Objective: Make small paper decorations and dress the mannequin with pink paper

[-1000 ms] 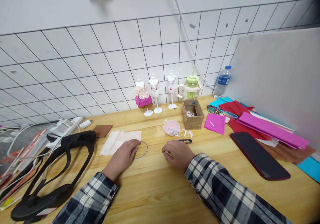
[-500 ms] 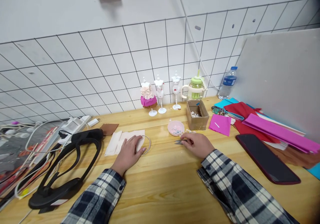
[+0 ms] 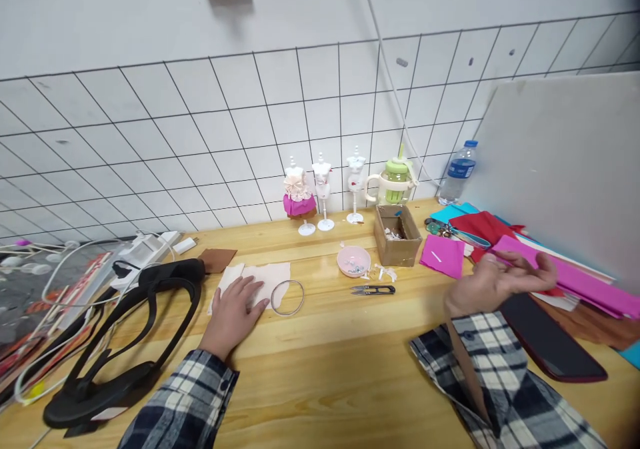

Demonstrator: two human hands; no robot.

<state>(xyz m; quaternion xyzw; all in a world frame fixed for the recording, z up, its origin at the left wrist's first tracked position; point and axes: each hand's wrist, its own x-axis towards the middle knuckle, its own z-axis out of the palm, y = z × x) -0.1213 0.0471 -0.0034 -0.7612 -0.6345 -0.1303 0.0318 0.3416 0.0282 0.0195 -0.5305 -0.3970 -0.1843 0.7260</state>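
Resting on pale cloth [image 3: 274, 273] beside a ring [image 3: 303, 295] with left fingers [image 3: 252, 289] spread, right fingers [image 3: 530, 282] raised and apart, one dressed mannequin [image 3: 299, 197] and two skirtless forms [image 3: 323, 177] beyond.

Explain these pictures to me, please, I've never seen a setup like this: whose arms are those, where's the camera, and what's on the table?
There's no robot here: the arms in checked sleeves belong to a person working bare-handed. Every picture comes from one camera worn on that person's head, looking forward and down.

The left hand rests, fingers spread, on a pale cloth. A thin hoop lies just beside it. The right hand is raised, near the phone. I see nothing gripped in either hand.

On the wooden table there's also a pair of small snips, a pink bowl of small bits, a cardboard box, and three miniature dress forms near the tiled wall.
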